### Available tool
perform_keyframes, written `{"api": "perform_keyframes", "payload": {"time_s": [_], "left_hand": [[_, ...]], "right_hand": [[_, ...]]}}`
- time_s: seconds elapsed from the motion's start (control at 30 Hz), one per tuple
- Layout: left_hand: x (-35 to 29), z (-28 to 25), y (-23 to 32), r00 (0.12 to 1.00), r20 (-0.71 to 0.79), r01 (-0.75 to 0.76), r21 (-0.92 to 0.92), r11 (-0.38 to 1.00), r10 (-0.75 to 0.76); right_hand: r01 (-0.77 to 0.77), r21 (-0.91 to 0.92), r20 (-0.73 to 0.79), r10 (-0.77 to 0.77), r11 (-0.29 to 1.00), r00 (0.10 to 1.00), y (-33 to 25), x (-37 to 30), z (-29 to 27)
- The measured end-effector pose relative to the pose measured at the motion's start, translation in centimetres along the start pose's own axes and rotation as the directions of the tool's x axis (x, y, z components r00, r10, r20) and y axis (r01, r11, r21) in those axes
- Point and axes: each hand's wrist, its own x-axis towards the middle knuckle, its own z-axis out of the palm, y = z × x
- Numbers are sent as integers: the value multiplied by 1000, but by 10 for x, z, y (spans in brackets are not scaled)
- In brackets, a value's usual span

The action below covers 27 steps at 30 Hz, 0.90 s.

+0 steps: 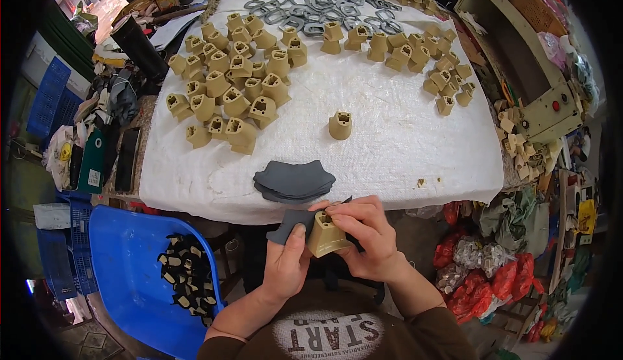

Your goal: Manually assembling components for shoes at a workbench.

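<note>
Just off the table's front edge, a tan plastic shoe heel [328, 238] is held upright between my hands, its hollow end up. My right hand [368, 238] closes around its right side, fingers at the top rim. My left hand [285, 266] pinches a dark grey sheet piece [289, 224] with the thumb on top, against the heel's left side. A dark tip of sheet shows above my right fingers; how far it wraps behind the heel is hidden. A stack of curved dark grey cut pieces [295, 182] lies ahead. Beyond it stands a single tan heel [340, 126].
Groups of tan heels [220, 84] stand on the white-covered table [383, 165], with grey metal-coloured rings [324, 3] behind. Lower left, a blue basin [123, 276] holds black-wrapped pieces [188, 272]. Red bags [480, 295] lie lower right; a beige metal machine [519, 55] stands right.
</note>
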Motion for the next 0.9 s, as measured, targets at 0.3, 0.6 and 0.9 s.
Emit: {"api": "perform_keyframes", "payload": {"time_s": [0.3, 0.6, 0.9], "left_hand": [[2, -11, 5, 993, 102, -96, 429, 898, 58], [1, -15, 3, 996, 53, -89, 611, 787, 72], [5, -7, -8, 951, 232, -287, 906, 311, 203]], "right_hand": [[29, -281, 67, -10, 959, 998, 7, 5, -8], [-56, -525, 230, 206, 849, 951, -19, 19, -16], [-13, -606, 284, 231, 795, 930, -8, 6, -9]]}}
